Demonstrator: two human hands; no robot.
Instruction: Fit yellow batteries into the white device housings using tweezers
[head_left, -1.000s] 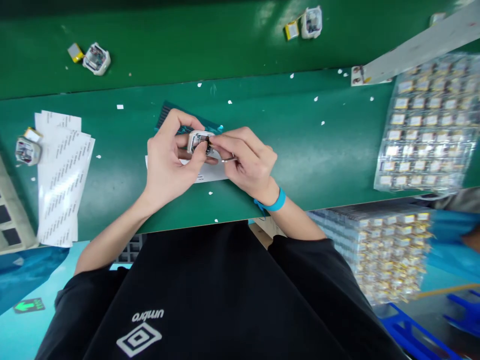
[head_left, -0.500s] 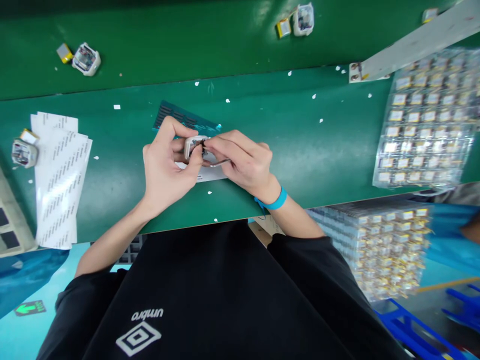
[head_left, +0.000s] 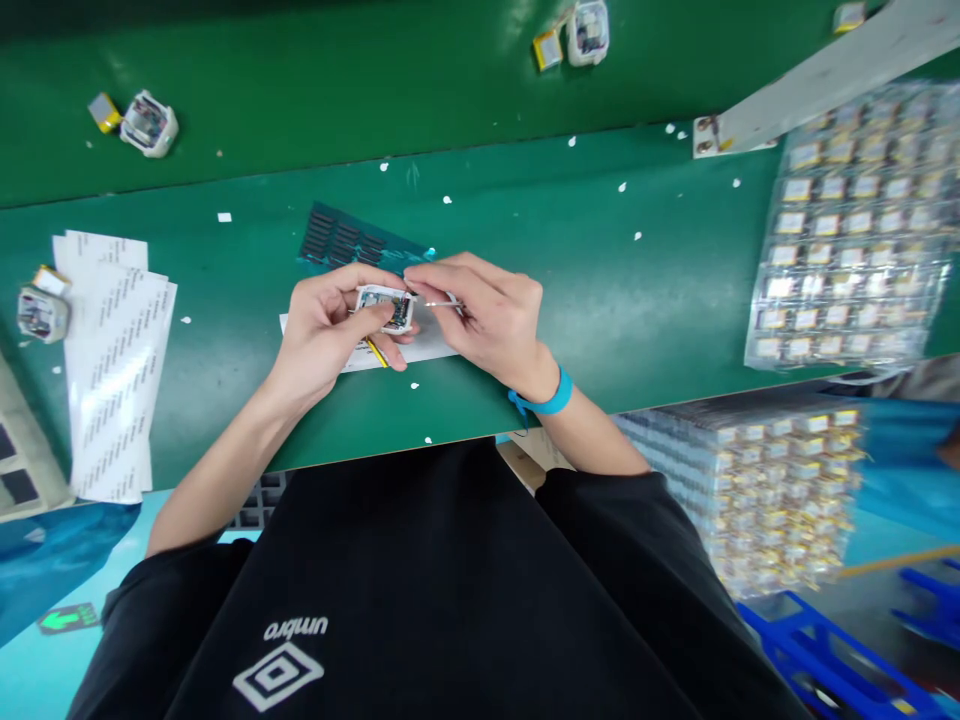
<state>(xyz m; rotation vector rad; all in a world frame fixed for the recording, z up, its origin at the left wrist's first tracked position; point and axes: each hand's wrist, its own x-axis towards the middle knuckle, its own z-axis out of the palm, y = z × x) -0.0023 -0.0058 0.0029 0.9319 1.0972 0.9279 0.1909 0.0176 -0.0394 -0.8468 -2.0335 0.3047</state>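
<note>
- Turned upward since earlier: white square plastic casing [head_left: 403, 313], left hand [head_left: 330, 315] gripping it.
- Right hand [head_left: 491, 308] pinches slim silver metal tool [head_left: 441, 303].
- Teal rectangular black-patched sheet [head_left: 343, 238] lies just beyond.

Free worktop [head_left: 637, 310] beside right grip [head_left: 491, 308]; white bracket [head_left: 817, 82], tray [head_left: 809, 236] beyond

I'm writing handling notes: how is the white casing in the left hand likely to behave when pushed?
The white casing looks stiff, showing no visible bend in the left hand. Exposed circuitry suggests it's fragile. Its squared outline makes rolling seem unlikely.
</note>
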